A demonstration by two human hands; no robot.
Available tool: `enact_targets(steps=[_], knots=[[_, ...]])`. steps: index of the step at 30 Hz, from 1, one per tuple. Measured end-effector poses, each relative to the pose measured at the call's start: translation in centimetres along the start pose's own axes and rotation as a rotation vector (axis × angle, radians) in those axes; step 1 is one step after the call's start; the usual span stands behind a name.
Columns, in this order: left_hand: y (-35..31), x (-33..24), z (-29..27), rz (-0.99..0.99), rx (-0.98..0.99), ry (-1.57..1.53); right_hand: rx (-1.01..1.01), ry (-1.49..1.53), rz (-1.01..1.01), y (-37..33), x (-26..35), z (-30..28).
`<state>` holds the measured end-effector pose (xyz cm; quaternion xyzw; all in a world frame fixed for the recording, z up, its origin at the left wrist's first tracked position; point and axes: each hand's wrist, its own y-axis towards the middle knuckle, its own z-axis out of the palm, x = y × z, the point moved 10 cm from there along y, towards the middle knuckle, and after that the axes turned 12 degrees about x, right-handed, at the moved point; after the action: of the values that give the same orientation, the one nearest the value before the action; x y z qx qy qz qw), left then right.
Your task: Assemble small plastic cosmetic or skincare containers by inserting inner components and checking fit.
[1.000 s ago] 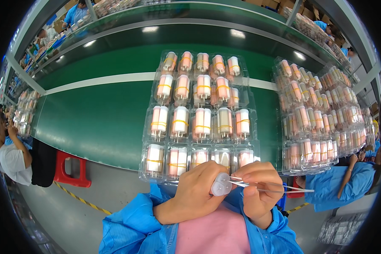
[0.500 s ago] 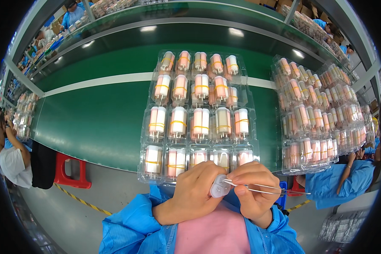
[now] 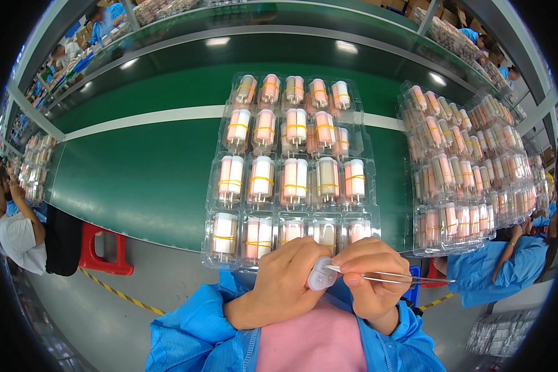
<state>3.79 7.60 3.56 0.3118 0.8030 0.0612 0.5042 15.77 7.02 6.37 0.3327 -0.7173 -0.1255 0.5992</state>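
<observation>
My left hand (image 3: 285, 280) is wrapped round a small piece whose pale, translucent lobed end (image 3: 322, 274) faces right; the rest of it is hidden in the fist. In my right hand (image 3: 374, 276) is a pair of metal tweezers (image 3: 390, 276), pinched between thumb and fingers. The tweezer tips touch or nearly touch that pale end; whether anything is between them is too small to tell. Just beyond my hands, a clear plastic tray (image 3: 212, 204) holds rows of pink, white and grey cylinders bundled with yellow rubber bands.
Stacked clear trays of similar cylinders (image 3: 456, 167) stand on the right of the green work surface (image 3: 136, 167). A metal frame (image 3: 25, 93) crosses at left. Red stool (image 3: 105, 251) at lower left. Co-workers sit at left (image 3: 22, 235) and right (image 3: 499, 266).
The two arms of the tweezers have come closer together, and their tips have shifted slightly on the pale end. Both hands stay almost in place.
</observation>
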Motion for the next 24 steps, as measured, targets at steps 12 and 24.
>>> enact_targets(steps=[12,24], knots=[[-0.3,0.0,-0.1,-0.01,0.011,0.048,0.117,-0.145,0.002,1.3,1.3,0.9],[0.0,-0.7,-0.2,0.001,0.038,0.259,0.125,-0.249,0.019,1.8,2.3,1.0]])
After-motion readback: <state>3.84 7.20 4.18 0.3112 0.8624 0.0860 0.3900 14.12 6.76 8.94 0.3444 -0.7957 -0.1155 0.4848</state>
